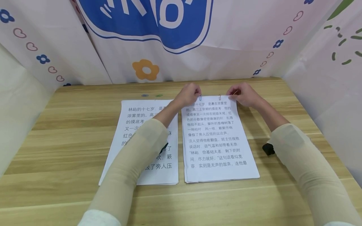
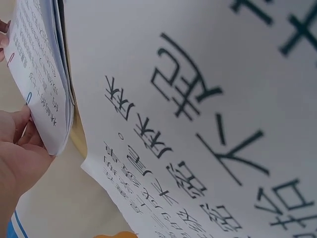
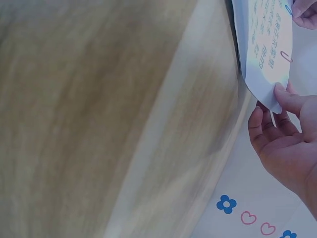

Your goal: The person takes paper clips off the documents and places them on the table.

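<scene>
A stack of printed sheets (image 1: pixel 217 150) lies on the right, with a blue paper clip (image 1: pixel 200 98) and a red paper clip (image 1: pixel 219 97) on its top edge. My left hand (image 1: pixel 189 95) pinches that edge beside the blue clip; in the left wrist view, the thumb of the left hand (image 2: pixel 20 156) is in front and the fingers are behind the paper. At the top right corner, my right hand (image 1: pixel 244 94) pinches the sheets. The right wrist view shows the right hand (image 3: pixel 290 141) with its thumb on the front and fingers behind.
A second stack of printed sheets (image 1: pixel 161 175) lies to the left, partly under my left sleeve. Behind it are a loose blue paper clip (image 1: pixel 145 95) and a green paper clip (image 1: pixel 159 95). A patterned cloth (image 1: pixel 232 62) stands behind the wooden table (image 1: pixel 62 138).
</scene>
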`<state>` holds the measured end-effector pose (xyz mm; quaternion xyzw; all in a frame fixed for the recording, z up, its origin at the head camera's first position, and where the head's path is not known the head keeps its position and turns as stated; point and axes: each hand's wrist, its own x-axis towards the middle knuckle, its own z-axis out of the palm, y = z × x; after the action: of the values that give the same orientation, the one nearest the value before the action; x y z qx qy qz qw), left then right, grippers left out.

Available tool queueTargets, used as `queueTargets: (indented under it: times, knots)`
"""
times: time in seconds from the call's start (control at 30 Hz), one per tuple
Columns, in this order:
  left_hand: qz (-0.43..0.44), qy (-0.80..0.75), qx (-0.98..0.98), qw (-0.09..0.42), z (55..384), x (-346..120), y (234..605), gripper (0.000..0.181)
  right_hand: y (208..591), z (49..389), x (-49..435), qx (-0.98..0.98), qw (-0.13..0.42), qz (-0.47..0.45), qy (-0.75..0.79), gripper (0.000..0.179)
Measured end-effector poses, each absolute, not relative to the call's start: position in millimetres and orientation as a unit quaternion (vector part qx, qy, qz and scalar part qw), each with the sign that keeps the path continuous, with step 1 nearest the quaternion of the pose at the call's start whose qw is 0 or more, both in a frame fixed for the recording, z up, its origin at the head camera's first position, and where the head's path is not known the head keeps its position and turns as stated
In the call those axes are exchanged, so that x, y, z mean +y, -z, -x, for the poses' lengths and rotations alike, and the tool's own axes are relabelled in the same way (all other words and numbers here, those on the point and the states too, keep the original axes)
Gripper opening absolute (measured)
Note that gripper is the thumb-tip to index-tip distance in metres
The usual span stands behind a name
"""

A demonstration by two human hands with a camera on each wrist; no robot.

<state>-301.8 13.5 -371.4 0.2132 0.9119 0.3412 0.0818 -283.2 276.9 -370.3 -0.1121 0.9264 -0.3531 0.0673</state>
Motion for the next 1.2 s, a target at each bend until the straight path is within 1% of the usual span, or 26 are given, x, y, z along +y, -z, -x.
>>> queueTargets:
  times: [0.53,1.2]
  knots:
    - [-0.199,-0.344,0.914,0.081,300.8,13.7,369.9,0.015,370.8,282.9,276.7,0.925,0.058,0.122,0.356,0.014]
    - [-0.179,-0.364,0.911,0.075,298.9,16.2,372.7,0.012,371.4,282.1,277.4,0.924,0.061,0.113,0.360,0.014]
